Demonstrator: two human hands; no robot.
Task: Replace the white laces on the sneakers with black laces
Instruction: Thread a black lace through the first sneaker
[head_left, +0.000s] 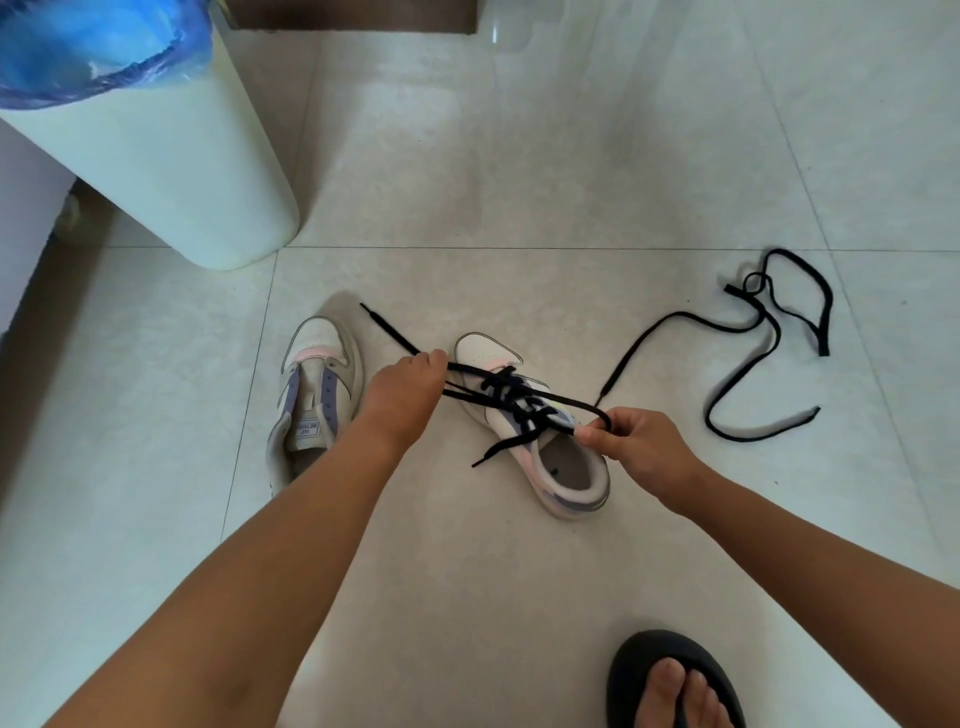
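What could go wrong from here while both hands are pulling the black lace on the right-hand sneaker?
1. The left hand and right hand pull the black lace sideways; the sneaker lies free on the floor and may slide or tip.
2. The lace ends look uneven, so one side may end up short for tying.
3. The spare black lace lies looped and may tangle before the unlaced sneaker gets it.

— What are my arms doing?
— Both reach forward and down, bare to the elbow. My left hand (410, 387) is knuckles up, fingers curled under around a lace.
— And the other?
— My right hand (631, 441) pinches a lace between thumb and forefinger. My foot (675, 691) shows lower right.
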